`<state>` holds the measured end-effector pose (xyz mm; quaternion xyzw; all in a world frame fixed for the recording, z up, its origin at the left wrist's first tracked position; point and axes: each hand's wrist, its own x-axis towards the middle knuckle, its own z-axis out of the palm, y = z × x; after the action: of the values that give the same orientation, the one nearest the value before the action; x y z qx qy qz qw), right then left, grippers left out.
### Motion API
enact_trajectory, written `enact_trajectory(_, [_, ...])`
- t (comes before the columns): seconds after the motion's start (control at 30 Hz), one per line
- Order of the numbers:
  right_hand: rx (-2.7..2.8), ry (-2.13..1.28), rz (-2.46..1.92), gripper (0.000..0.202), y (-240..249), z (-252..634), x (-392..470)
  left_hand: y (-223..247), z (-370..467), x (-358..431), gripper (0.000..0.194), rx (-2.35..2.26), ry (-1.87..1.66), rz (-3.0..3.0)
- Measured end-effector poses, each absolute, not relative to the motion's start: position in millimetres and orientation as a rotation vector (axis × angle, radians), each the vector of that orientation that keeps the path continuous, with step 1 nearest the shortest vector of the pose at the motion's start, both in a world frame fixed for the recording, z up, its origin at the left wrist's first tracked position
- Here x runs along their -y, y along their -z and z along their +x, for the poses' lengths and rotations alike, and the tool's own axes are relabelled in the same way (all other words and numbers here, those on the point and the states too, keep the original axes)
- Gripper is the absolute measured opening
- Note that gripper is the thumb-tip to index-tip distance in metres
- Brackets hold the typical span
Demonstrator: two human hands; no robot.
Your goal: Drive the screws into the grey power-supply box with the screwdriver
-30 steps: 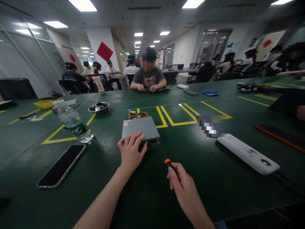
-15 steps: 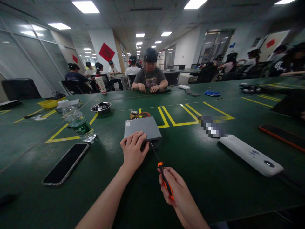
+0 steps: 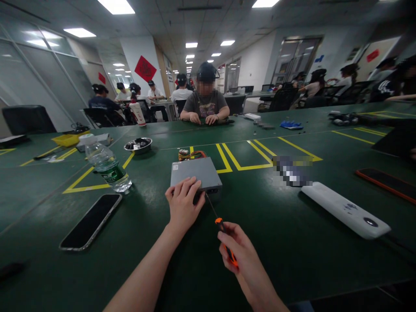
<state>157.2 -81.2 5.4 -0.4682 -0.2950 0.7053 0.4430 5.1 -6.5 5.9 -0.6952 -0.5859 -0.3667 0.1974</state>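
Observation:
A grey metal computer power supply (image 3: pixel 196 170) lies on the green table, its bundle of coloured cables (image 3: pixel 191 155) behind it. My left hand (image 3: pixel 184 200) grips its near edge, fingers on the top and thumb at the front face. In my right hand (image 3: pixel 238 247) is a screwdriver (image 3: pixel 219 224) with an orange and black handle, fingers wrapped round it. Its shaft slants up and left to the front face of the power supply, beside my left thumb. Whether the tip sits in a screw is too small to tell.
Left of my hands are a phone (image 3: pixel 91 222), a water bottle (image 3: pixel 108 167) and a metal bowl (image 3: pixel 138 146) with small dark parts. A white power bank (image 3: pixel 344 209) and an orange-edged phone (image 3: pixel 388 184) lie to the right. Another person (image 3: pixel 205 102) sits across the table.
The fingers of my right hand have shifted round the screwdriver handle, and the hand has turned slightly. My left hand stays on the power supply. The whole view has moved very slightly.

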Motion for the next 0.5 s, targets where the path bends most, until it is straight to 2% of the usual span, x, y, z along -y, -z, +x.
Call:
enact_trajectory(0.37, [0.565, -1.748, -1.062, 0.036, -8.8, 155.6, 85.8, -5.4, 5.1, 6.4, 0.023, 1.646, 1.029, -1.936])
enact_trajectory(0.5, [0.440, -1.861, -1.110, 0.044, -7.3, 153.6, 85.9, -4.8, 5.1, 6.1, 0.023, 1.651, 1.011, -1.932])
